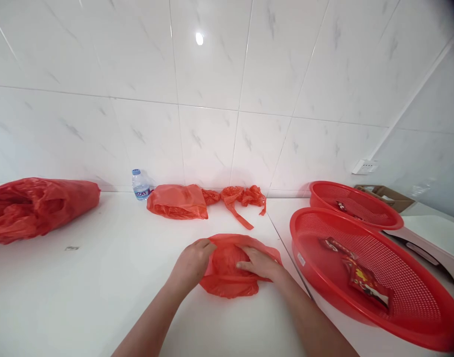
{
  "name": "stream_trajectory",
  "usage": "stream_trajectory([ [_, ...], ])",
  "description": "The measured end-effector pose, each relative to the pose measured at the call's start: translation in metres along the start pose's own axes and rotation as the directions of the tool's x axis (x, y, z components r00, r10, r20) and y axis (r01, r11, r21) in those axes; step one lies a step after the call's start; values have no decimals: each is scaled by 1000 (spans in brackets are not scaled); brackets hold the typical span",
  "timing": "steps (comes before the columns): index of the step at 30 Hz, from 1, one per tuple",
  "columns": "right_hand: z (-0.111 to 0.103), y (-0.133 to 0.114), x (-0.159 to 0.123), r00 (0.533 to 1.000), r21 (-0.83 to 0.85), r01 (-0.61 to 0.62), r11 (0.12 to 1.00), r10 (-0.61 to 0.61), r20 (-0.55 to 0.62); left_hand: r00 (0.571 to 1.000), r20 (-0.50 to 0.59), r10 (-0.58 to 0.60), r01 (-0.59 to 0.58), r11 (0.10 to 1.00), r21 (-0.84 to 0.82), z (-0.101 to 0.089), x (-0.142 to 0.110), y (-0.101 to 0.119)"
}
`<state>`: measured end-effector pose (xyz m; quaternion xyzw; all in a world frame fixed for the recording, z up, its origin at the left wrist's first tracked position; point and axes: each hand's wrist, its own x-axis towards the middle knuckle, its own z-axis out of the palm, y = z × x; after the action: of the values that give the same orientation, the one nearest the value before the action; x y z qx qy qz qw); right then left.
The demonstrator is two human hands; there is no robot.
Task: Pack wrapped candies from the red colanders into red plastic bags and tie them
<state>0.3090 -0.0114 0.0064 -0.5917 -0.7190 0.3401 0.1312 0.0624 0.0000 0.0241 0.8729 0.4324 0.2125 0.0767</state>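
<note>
A thin red plastic bag (pixel 230 287) lies on the white tabletop in front of me, its mouth spread wide. My left hand (pixel 196 260) is closed on the bag's left rim, fingers curled over the edge. Over the right side of the mouth rests my right hand (pixel 257 262), thumb and fingers apart, fingertips touching the film inside. Its far fingers are partly hidden by the bag. Whether anything lies in the bag cannot be made out.
Behind sit a folded red bag stack (pixel 178 201), crumpled red bags (pixel 245 196) and a water bottle (pixel 140 186). A large red bundle (pixel 44 206) lies left. Right are a red basket (pixel 409 258) with several snack packets (pixel 368 285), another basket (pixel 355 201) and a cardboard box (pixel 396 201).
</note>
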Motion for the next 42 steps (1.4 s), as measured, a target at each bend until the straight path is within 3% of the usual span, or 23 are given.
stream_trajectory([
  [3, 8, 3, 5, 998, -121, -58, 991, 54, -41, 993, 24, 112, -114, 989, 96, 8, 4, 22],
  [6, 12, 4, 10, 993, -202, -34, 979, 11, -114, 969, 187, 163, -176, 983, 54, 22, 3, 41],
  [10, 12, 1, 18, 961, -283, 5, 959, -83, -265, 890, 451, 64, -42, 997, -58, 30, -4, 50],
  [13, 10, -1, 22, 950, -271, -2, 963, -83, -301, 860, 510, 26, 44, 991, -125, 27, -8, 49],
  [16, 7, -3, 21, 947, -254, 5, 967, -86, -309, 919, 390, 56, 17, 983, -182, 23, -7, 45],
  [18, 6, -5, 17, 949, -250, 7, 968, -85, -304, 969, 238, 72, -42, 991, -129, 22, -2, 41],
  [21, 9, -8, 5, 961, -219, -11, 976, -51, -272, 992, 86, 91, -91, 996, -10, 24, 6, 30],
  [23, 14, -11, -5, 965, -210, -7, 978, -48, -256, 995, 63, 77, -79, 996, 34, 26, 9, 22],
  [27, 28, -15, -24, 951, -304, 79, 950, -163, -264, 997, 74, 36, -39, 998, 41, 34, 7, 11],
  [34, 19, -9, -31, 989, -137, 20, 990, -40, -145, 995, 99, 29, -21, 996, -84, 40, 7, 2],
  [38, 15, 1, -29, 967, -223, 36, 974, -90, -239, 993, -122, -2, -9, 996, -91, 35, 10, -6],
  [40, 19, 3, -29, 938, -317, 68, 946, -169, -302, 961, -263, -79, 65, 996, -64, 32, 11, -11],
  [42, 24, 2, -30, 905, -394, 113, 912, -258, -338, 920, -336, -203, 178, 978, -106, 32, 10, -15],
])
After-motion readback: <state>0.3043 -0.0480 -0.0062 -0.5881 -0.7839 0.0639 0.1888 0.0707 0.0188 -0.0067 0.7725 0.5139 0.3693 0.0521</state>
